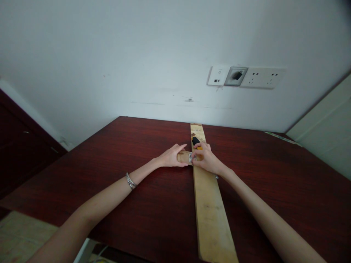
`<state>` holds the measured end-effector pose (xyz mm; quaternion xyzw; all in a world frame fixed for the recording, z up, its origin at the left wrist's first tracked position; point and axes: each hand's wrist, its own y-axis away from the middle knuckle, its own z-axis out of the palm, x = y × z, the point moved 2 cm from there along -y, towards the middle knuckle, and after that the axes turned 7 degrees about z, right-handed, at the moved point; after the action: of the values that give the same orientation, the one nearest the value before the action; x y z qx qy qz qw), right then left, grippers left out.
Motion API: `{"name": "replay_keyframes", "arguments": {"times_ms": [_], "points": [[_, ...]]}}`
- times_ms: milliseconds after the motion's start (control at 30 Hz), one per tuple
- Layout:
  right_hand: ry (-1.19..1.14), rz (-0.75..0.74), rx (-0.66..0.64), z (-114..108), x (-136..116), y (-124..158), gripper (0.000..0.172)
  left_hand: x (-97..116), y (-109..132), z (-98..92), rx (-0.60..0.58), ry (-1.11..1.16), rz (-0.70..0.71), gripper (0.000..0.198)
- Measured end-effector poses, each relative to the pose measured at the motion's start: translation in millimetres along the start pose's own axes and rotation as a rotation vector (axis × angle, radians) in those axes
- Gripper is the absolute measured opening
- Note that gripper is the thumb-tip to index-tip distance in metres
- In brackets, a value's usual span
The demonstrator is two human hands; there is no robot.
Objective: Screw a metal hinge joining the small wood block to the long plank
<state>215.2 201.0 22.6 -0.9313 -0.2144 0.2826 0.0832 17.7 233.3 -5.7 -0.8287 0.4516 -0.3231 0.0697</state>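
My left hand [172, 156] grips a short wooden block [183, 157] between thumb and fingers, at the left edge of a long wooden board [211, 208]. A small silvery metal piece [190, 157] shows at the block's right end, where it meets the board. My right hand [205, 157] is closed over the board, its fingertips pinched at this metal piece; whatever else they hold is too small to make out. Just beyond those fingers, a black and yellow tool handle [195, 141] lies on the board, the rest of it hidden by the hand.
The long board runs across a dark red tabletop [137, 146] from the near edge to the white wall [109, 54]. A small shiny object [216, 176] peeks out by my right wrist. Wall sockets [263, 77] sit above the table. A pale panel [323, 135] stands at the right.
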Motion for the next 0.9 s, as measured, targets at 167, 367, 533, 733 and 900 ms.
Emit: {"name": "replay_keyframes", "arguments": {"times_ms": [167,367,533,733,900], "points": [[0.004,-0.015,0.012,-0.4,0.1,-0.2,0.004,-2.0,-0.5,-1.6,-0.015,0.003,-0.012,0.096],[0.000,-0.016,0.017,-1.4,-0.6,0.2,0.004,-4.1,-1.0,-2.8,-0.037,-0.006,-0.023,0.094],[0.026,-0.021,0.013,0.7,0.5,-0.1,0.005,-1.0,-1.8,-4.2,-0.027,-0.004,-0.016,0.094],[0.063,-0.076,0.026,1.6,1.3,-0.3,0.005,2.2,-2.8,-4.9,-0.036,-0.009,-0.033,0.095],[0.084,-0.109,0.020,1.7,2.4,-1.0,0.007,4.7,-3.9,-5.8,-0.053,0.003,-0.032,0.095]]}}
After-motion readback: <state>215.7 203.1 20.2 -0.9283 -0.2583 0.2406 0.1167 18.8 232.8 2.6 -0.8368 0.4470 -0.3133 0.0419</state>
